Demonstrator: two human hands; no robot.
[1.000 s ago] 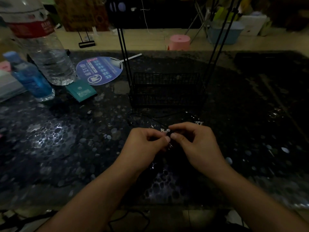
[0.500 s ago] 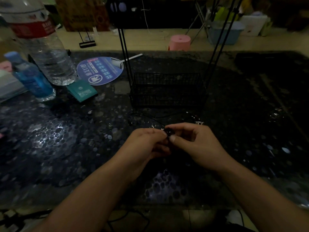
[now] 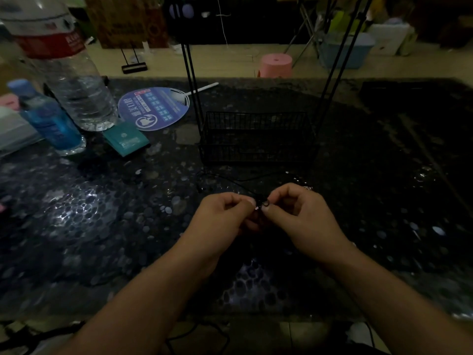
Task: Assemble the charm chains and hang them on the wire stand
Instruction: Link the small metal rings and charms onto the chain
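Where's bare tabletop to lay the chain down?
Free: the tabletop right of the wire stand, and the stretch left of the left hand, below the teal packet. Crowded: far left, with water bottle, blue bottle and fan.

A dark tabletop [image 3: 84, 221] patterned with pale pebble shapes. On it, at far left, stand a large clear water bottle [image 3: 69, 83] and a small blue bottle [image 3: 51, 121]. Beside them lie a teal packet [image 3: 126, 138] and a round blue hand fan [image 3: 154, 107]. A black wire stand [image 3: 256, 135] sits at centre, a thin black cord [image 3: 230, 178] lying just before it.
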